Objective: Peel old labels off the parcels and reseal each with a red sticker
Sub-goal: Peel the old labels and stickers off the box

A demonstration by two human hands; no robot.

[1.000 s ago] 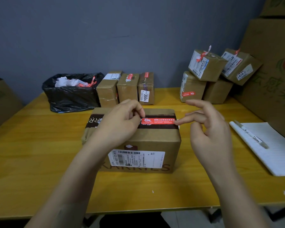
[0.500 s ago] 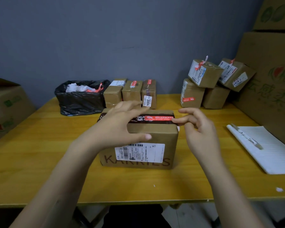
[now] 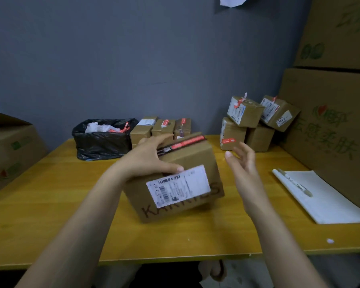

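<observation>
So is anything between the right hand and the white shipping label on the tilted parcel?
Nothing visible. The right hand is open beside the parcel; the shipping label faces the camera uncovered. The left hand grips the parcel's top, thumb just above the label.

Two bare forearms, no sleeves in view, left hand and right hand without gloves, rings, watch or bands, short plain unpainted nails, slender fingers, edges softened by motion blur
</observation>
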